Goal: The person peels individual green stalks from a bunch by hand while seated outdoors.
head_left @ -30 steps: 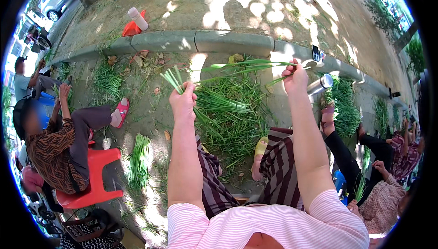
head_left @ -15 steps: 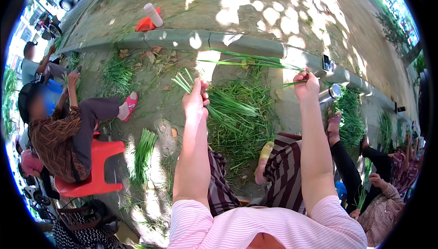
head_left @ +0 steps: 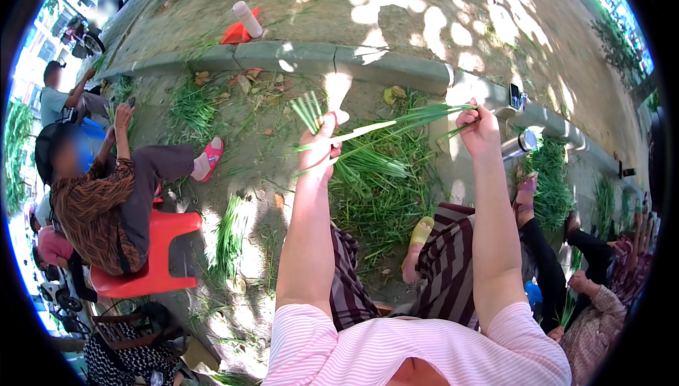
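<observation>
My left hand (head_left: 320, 148) is closed around a bunch of garlic chives (head_left: 307, 111). Their pale stem ends stick out above the fist, and the leaves trail to the right below it. A few long chive leaves (head_left: 417, 117) are pinched by one end in my right hand (head_left: 479, 130). These stretch leftward across the gap, and their other ends reach over my left hand. Beneath both hands lies a loose heap of chives (head_left: 385, 209) on the ground. To the left of it rests a neater bundle of chives (head_left: 230, 237).
A concrete kerb (head_left: 297, 58) runs across the far side, with a pale bottle (head_left: 247, 19) and an orange bag (head_left: 235, 33) beyond. A steel flask (head_left: 520, 144) stands right. One person sits on a red stool (head_left: 152, 258) at left; others sit at right, near another chive heap (head_left: 552, 184).
The long leaves in my right hand have swung down and now cross over my left hand. My left hand has shifted slightly right in the picture; the surroundings shift right too.
</observation>
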A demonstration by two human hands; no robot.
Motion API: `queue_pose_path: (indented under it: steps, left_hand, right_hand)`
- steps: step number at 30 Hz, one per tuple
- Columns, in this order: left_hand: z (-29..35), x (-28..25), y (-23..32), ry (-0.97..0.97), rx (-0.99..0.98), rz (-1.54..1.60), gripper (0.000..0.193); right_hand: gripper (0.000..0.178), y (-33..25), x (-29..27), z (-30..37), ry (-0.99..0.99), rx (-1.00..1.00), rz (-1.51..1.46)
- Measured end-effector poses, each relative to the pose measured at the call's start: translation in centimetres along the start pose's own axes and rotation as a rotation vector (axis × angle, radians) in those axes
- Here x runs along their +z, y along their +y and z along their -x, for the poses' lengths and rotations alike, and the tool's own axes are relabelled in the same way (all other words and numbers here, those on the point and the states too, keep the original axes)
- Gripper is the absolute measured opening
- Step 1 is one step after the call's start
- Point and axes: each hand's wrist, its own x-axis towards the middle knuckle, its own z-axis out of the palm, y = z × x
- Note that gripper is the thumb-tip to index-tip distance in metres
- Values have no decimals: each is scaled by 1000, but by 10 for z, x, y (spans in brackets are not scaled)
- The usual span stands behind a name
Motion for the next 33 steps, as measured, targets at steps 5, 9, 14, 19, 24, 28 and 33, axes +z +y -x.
queue_pose_path:
  steps: [5, 9, 14, 19, 24, 28, 33]
  left_hand:
    - [7, 8, 7, -215, -268, -240, 25]
    - [10, 8, 9, -228, -265, -268, 23]
    - [9, 5, 7, -252, -233, -139, 19]
    - [11, 8, 8, -226, -224, -243, 13]
    - [14, 11, 7, -202, -214, -534, 13]
    - [16, 13, 6, -143, -225, -738, 13]
    - [13, 8, 5, -123, -223, -737, 13]
  right_hand:
    - [17, -12, -16, -10, 42, -110, -9]
    - [17, -15, -11, -6, 108, -163, 11]
    - [20, -17, -13, -7, 123, -136, -40]
    - [20, -24, -21, -13, 187, -199, -3]
    - [20, -29, -22, -14, 183, -229, 33]
    - [19, -24, -10, -7, 213, -254, 57]
    - [20, -27, -12, -7, 237, -269, 80]
